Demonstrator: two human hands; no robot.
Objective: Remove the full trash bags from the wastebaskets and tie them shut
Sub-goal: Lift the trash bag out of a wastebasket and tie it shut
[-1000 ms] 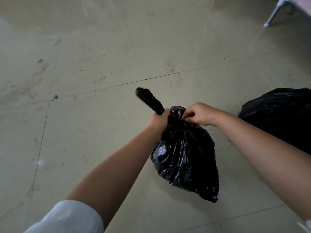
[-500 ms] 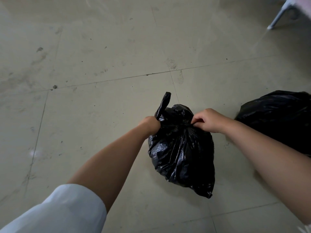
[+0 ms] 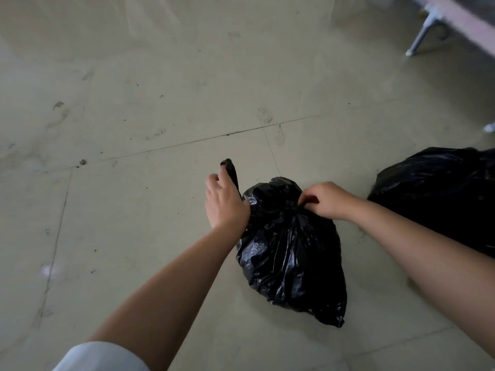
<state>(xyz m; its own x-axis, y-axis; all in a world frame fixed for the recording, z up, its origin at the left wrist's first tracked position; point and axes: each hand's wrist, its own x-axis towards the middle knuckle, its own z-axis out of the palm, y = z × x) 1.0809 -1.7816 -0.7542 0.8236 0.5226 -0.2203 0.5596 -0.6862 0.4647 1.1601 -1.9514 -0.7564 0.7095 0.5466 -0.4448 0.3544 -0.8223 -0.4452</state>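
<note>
Lying on the tiled floor [image 3: 139,236], centre frame: small black trash bag [image 3: 292,253], full, neck gathered at top. Gripping a twisted strip of bag plastic [image 3: 232,171] with the left hand [image 3: 225,202], thumb and fingers curled round it, strip sticking up past the knuckles. Pinching the gathered neck with the right hand [image 3: 325,200], fingertips bunched tight on the plastic at the bag's upper right. Sitting just beyond the right forearm, near the frame edge: second black bag [image 3: 439,194], larger, partly cut off. Showing at lower left: white sleeve [image 3: 101,357]. Standing at upper right: metal furniture leg [image 3: 422,36], well apart from both bags.
</note>
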